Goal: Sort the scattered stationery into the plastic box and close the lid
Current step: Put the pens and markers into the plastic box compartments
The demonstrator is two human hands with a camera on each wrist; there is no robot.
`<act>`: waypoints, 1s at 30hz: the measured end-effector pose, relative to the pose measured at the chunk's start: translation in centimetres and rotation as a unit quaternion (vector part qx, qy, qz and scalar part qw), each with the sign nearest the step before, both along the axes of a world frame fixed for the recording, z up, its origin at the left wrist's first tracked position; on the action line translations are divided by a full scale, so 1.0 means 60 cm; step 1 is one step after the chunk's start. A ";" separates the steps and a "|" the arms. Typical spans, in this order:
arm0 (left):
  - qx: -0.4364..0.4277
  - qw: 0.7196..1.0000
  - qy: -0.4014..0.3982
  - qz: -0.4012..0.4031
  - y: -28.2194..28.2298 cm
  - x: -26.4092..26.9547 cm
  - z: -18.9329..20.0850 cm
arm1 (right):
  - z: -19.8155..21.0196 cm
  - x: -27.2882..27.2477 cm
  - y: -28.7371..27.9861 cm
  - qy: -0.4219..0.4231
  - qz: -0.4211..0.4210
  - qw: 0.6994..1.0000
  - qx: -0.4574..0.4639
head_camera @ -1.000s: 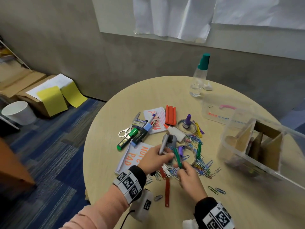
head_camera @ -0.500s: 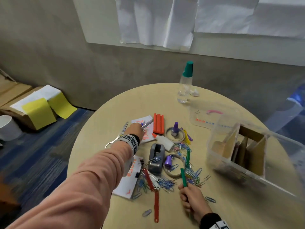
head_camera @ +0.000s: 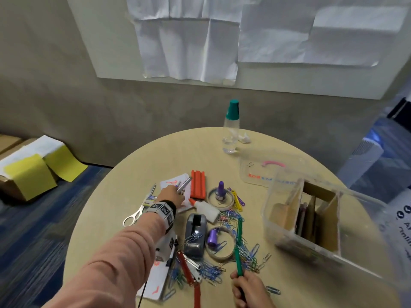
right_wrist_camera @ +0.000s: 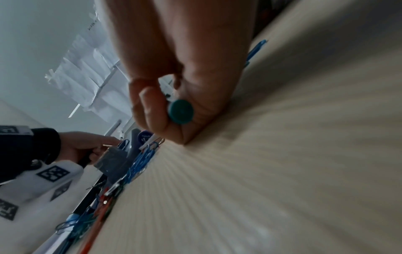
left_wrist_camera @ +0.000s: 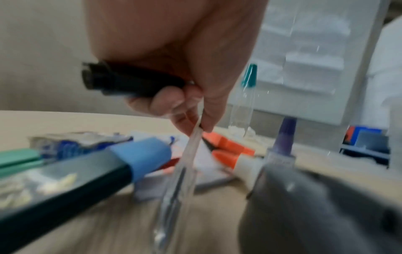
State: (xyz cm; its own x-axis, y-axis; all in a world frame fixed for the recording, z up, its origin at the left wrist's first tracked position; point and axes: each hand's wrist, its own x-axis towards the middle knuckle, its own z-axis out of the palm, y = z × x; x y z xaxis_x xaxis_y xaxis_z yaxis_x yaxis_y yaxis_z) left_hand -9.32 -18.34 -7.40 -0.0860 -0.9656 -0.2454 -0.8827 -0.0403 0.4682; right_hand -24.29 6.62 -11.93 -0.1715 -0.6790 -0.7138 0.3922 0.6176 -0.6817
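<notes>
My left hand (head_camera: 175, 193) reaches over the far-left part of the stationery pile. In the left wrist view its fingers (left_wrist_camera: 174, 103) grip a black marker (left_wrist_camera: 130, 82) and a clear pen (left_wrist_camera: 187, 154), whose tip points up past the hand (head_camera: 185, 184). My right hand (head_camera: 246, 287), near the table's front edge, holds a green pen (head_camera: 237, 261) in its fist; the pen's butt end (right_wrist_camera: 181, 111) shows in the right wrist view. The clear plastic box (head_camera: 278, 210) with cardboard dividers stands open at the right. Its clear lid (head_camera: 255, 174) lies flat behind it.
A grey tape dispenser (head_camera: 195, 232), a glue bottle (head_camera: 204, 207), an orange block (head_camera: 198, 185), scissors (head_camera: 136, 213), two tape rolls with purple bottles, red strips (head_camera: 189, 272) and several paper clips (head_camera: 251, 256) lie mid-table. A blue-capped marker (left_wrist_camera: 87, 171) lies under my left hand. A green-capped bottle (head_camera: 231, 127) stands at the back.
My left hand left the tape dispenser, reached out to the far left and took hold of pens. My right hand drew back toward the near edge with the green pen.
</notes>
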 end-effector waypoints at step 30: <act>0.265 0.857 0.429 -0.108 0.262 -0.087 0.080 | 0.265 -0.164 -0.028 0.208 -0.283 0.915 -0.198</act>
